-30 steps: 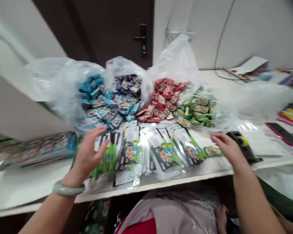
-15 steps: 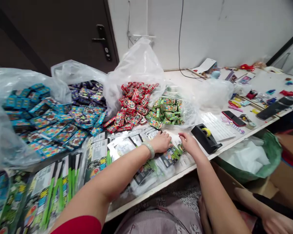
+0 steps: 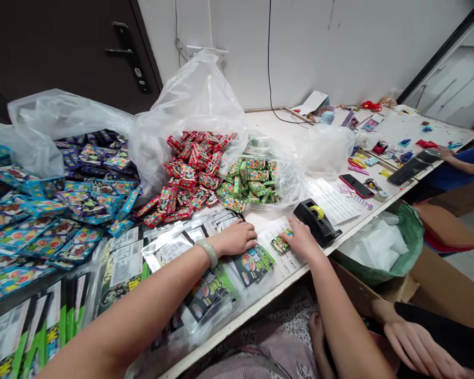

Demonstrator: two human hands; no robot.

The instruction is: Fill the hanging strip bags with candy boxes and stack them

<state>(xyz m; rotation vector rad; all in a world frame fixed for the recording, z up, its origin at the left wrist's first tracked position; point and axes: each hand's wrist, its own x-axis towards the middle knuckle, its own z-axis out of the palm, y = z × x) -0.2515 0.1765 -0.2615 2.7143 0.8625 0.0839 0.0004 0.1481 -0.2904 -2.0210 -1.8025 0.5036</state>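
Observation:
My left hand (image 3: 237,238), with a pale bangle at the wrist, is at the top of a black-and-green printed pouch (image 3: 254,264). Its fingers are bent down over the pouch edge; the thumb is hidden. My right hand (image 3: 301,239) has its fingertips closed on a small green candy packet (image 3: 281,242), just above or on a printed paper sheet. More black-and-green pouches (image 3: 210,290) in clear plastic lie under my left forearm. Heaps of red packets (image 3: 187,176) and green packets (image 3: 256,176) spill from clear bags beyond my hands.
A black tape dispenser (image 3: 315,222) stands right beside my right hand. Blue packets (image 3: 43,226) and purple packets (image 3: 102,152) are piled at left. A phone (image 3: 356,186) lies farther right. Below the table edge is a green sack (image 3: 408,247). Another person's hand (image 3: 422,342) is at lower right.
The view has swung right, so things sit farther left. The green packet at my right fingertips now shows more plainly, and my left fingers have drawn closer together.

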